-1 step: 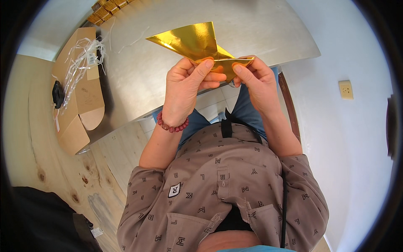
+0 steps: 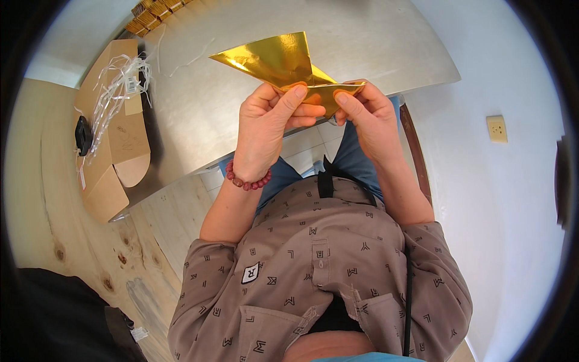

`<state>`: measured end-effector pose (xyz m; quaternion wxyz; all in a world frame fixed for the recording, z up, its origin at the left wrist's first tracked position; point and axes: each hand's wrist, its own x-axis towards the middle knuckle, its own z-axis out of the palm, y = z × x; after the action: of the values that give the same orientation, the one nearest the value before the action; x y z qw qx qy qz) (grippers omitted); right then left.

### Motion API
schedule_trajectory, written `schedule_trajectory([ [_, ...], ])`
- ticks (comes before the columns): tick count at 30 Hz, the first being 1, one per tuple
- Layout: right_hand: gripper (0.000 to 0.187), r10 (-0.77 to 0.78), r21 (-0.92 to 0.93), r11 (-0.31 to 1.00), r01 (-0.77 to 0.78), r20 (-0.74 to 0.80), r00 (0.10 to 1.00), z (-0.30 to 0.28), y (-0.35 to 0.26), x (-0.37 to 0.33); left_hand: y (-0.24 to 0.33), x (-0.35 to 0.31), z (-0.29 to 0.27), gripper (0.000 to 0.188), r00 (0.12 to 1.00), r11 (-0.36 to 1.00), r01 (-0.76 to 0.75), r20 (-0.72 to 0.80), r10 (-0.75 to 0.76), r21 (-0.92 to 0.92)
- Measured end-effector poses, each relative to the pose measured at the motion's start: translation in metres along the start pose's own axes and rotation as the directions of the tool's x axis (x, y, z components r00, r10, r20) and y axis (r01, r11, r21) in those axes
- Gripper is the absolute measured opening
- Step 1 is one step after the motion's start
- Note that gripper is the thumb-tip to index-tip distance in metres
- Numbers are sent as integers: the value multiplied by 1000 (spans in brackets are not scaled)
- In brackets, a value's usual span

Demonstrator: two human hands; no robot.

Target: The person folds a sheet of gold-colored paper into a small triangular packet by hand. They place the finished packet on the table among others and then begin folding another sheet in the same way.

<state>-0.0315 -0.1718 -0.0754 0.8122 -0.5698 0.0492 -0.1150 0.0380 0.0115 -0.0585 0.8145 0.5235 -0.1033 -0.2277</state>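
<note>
A sheet of shiny gold foil paper [image 2: 274, 57] is held up over the near edge of the metal table, partly folded. One wide pointed flap stands up to the far left, and a narrower folded band [image 2: 325, 95] runs between my hands. My left hand [image 2: 271, 108] pinches the paper at its left, thumb on top and the other fingers beneath. At the right end my right hand [image 2: 368, 111] grips the folded band between thumb and fingers. The fingers behind the paper are partly hidden.
Beneath the paper lies a grey metal table [image 2: 211, 102]. An opened cardboard box [image 2: 123, 136] with white plastic strips [image 2: 111, 90] stands on its left. Bundles of folded gold paper [image 2: 151, 15] sit at the far left. A white wall [image 2: 482, 181] with a socket [image 2: 497, 129] rises at the right.
</note>
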Motion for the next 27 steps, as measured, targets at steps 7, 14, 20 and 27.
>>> schedule_trajectory([
  [7,13,7,46,999,-7,-4,1000,0,2,2,-1,-2,3,18,1000,1000,-5,-19,5,-16],
  [14,15,40,32,999,-39,-23,999,-3,1,5,0,-1,4,19,1000,999,-15,-9,15,-48],
  [20,18,65,62,996,-64,-12,998,-5,1,6,-1,0,2,18,1000,999,-4,-11,4,-53],
  [27,19,74,168,983,-74,2,997,-4,4,8,-2,0,3,18,1000,999,-10,-4,10,-49],
])
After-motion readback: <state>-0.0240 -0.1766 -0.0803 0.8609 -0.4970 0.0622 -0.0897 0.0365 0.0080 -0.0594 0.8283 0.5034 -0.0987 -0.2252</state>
